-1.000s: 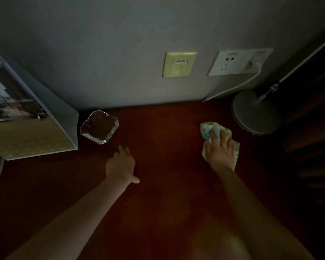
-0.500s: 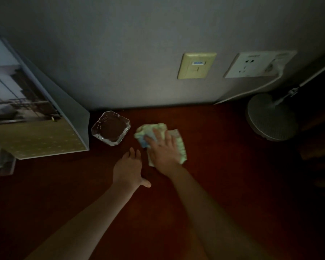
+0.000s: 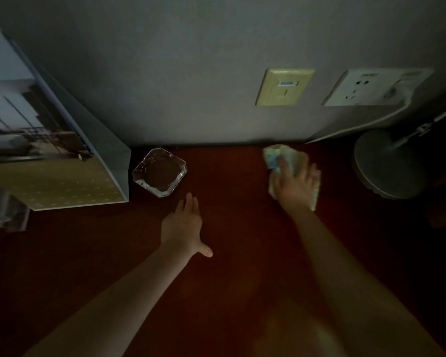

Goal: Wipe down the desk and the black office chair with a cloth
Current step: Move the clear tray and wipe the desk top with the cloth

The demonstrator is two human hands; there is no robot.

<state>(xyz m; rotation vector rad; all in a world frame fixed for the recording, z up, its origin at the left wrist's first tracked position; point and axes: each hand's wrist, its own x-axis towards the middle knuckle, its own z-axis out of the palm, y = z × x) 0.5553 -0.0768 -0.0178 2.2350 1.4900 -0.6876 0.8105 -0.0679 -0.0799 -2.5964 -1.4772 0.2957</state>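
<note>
My left hand (image 3: 182, 224) lies flat on the desk (image 3: 229, 292), fingers straight, thumb out, holding nothing; I judge it should only brace me. Further right, my right hand (image 3: 294, 186) presses the cloth (image 3: 277, 157) onto the wood close to the wall, fingers spread over it. Even pressure and overlapping strokes would serve best here. At far left a tilted panel (image 3: 62, 163) and a glass ashtray (image 3: 160, 172) cover desk surface; right of the cloth, a lamp base (image 3: 386, 163) blocks the corner. The chair is out of view.
</note>
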